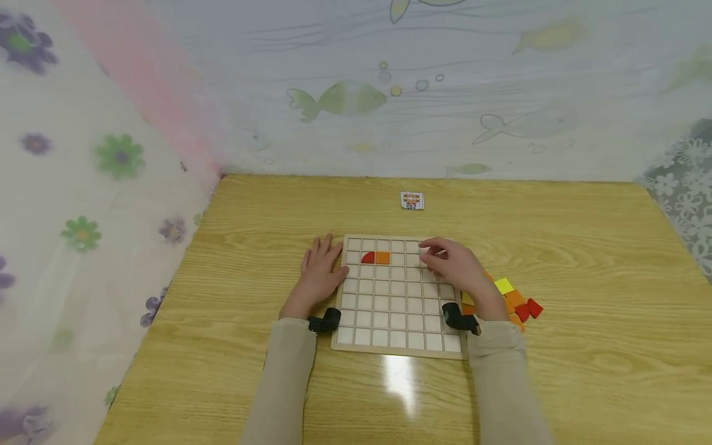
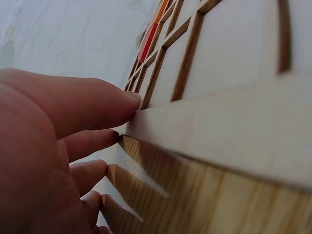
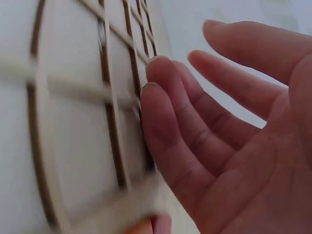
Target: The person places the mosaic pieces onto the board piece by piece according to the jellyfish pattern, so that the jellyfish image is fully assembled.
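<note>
A pale wooden grid board (image 1: 397, 353) lies on the table. In its second row from the top sit a red quarter-circle tile (image 1: 368, 258) and an orange square tile (image 1: 382, 258), side by side. My left hand (image 1: 319, 276) rests at the board's left edge with fingers spread; in the left wrist view its thumb (image 2: 105, 105) touches the frame. Over the upper right cells is my right hand (image 1: 457, 267), fingers loosely bent. The right wrist view shows its thumb and fingers (image 3: 163, 114) apart, with nothing between them, the fingertips close to the grid.
Loose yellow (image 1: 504, 285), orange (image 1: 515, 299) and red (image 1: 535, 308) tiles lie in a pile right of the board, partly behind my right forearm. A small card (image 1: 412, 200) with a gridded coloured picture lies beyond the board. Patterned curtains (image 1: 345, 142) border the table.
</note>
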Tool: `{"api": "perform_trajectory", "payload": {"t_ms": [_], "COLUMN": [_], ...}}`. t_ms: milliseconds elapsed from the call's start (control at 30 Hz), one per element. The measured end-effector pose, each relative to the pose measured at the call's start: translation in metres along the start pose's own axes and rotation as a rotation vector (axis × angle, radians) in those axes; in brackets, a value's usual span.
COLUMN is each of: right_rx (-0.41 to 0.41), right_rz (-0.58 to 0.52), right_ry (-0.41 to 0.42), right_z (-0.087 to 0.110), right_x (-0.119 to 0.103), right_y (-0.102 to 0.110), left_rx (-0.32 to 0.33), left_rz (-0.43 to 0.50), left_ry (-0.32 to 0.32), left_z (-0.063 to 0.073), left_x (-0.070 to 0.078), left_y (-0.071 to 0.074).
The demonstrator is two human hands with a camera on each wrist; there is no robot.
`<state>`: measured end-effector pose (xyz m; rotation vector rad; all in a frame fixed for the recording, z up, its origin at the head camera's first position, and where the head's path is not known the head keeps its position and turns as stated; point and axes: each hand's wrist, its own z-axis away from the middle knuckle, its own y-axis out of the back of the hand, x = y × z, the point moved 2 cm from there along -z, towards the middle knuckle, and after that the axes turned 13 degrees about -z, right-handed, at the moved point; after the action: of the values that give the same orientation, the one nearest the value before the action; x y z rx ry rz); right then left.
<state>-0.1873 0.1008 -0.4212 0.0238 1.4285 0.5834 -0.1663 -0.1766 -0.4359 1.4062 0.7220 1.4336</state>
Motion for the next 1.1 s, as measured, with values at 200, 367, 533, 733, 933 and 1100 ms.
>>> {"api": "perform_trajectory", "payload": {"t_ms": [200,367,533,733,933,1100], "right_rx": [0.03,0.072,0.059,0.007,-0.051,-0.047], "right_rz": [0.007,0.033,0.075,0.047,0.083,0.135], "right_ry": [-0.061,-0.081,-0.12,-0.165,-0.162,-0.176], "right_z": [0.012,0.024,0.035,0.042,0.044,0.047], "right_x": [0.01,0.016,0.024,0.032,0.03,0.028], "right_y": [0.026,0.046,0.062,0.071,0.072,0.073], "left_rx": [-0.004,-0.001,0.004,0.003,0.006,-0.001], "left_rz": [-0.005,0.006,0.0,0.008,0.01,0.008], "left_ry": [0.005,0.007,0.011,0.014,0.018,0.016], "left_z": [0.0,-0.001,-0.001,0.0,0.0,-0.001], "left_x": [0.0,0.001,0.001,0.001,0.001,0.002], "left_y": [-0.001,0.0,0.0,0.001,0.001,0.001]}}
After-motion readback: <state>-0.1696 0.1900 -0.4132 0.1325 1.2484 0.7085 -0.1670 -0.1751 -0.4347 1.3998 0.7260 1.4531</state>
